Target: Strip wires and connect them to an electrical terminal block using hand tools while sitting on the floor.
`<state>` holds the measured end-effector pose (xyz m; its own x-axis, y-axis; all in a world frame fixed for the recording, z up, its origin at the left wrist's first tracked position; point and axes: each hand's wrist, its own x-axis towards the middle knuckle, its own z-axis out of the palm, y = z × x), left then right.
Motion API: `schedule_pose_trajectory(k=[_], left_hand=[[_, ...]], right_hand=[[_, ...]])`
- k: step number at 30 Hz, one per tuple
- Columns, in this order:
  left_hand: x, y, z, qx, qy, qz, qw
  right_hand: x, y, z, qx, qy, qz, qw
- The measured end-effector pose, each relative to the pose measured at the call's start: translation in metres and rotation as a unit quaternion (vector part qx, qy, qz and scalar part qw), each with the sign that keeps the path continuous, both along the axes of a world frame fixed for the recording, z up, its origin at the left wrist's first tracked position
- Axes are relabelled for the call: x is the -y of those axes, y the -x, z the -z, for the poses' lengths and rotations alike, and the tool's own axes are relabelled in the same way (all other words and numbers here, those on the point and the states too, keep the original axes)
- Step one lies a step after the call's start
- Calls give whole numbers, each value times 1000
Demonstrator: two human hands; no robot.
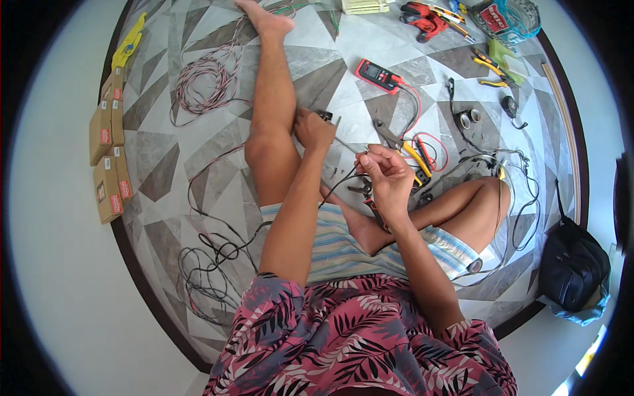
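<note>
My left hand (314, 129) rests beside my outstretched left leg, fingers curled round a small dark object (324, 115) whose kind is mostly hidden. My right hand (388, 170) is raised over my lap, thumb and fingertips pinched on the end of a thin cable (348, 145). That grey length slants between both hands. Black wire (340, 182) loops down from near my right fingertips. Just below that hand lie orange-handled pliers (375, 210), partly covered. Past it are yellow-handled pliers (413, 153) with grey jaws.
A red multimeter (378, 75) with red leads lies ahead. Coiled twisted wire (206, 84) and tangled black cable (214, 261) are at left, near stacked cardboard boxes (105, 132). At right are a tape measure (509, 105), metal rings (470, 119), cutters (489, 65) and a black bag (573, 267).
</note>
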<state>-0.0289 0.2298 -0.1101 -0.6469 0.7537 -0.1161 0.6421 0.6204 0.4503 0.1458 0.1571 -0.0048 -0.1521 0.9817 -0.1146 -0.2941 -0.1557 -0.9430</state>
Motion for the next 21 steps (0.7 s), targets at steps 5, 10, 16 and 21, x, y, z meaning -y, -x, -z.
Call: schedule_pose_trajectory(k=[5,10,16,21], left_hand=[[3,13,-1,105,43,13,993],[16,28,8,299,-74,-24,951],[42,6,-68,738,-130,-50,661],[93,-14,-140,756,-178,34,629]], right_hand=[[0,-12,-1,-4,17,-3,1000],[5,-10,-5,-5,-4,-14,1000],[8,-19,-19,8,-16,-33,999],[18,-15,-45,-8,-28,-47,998]])
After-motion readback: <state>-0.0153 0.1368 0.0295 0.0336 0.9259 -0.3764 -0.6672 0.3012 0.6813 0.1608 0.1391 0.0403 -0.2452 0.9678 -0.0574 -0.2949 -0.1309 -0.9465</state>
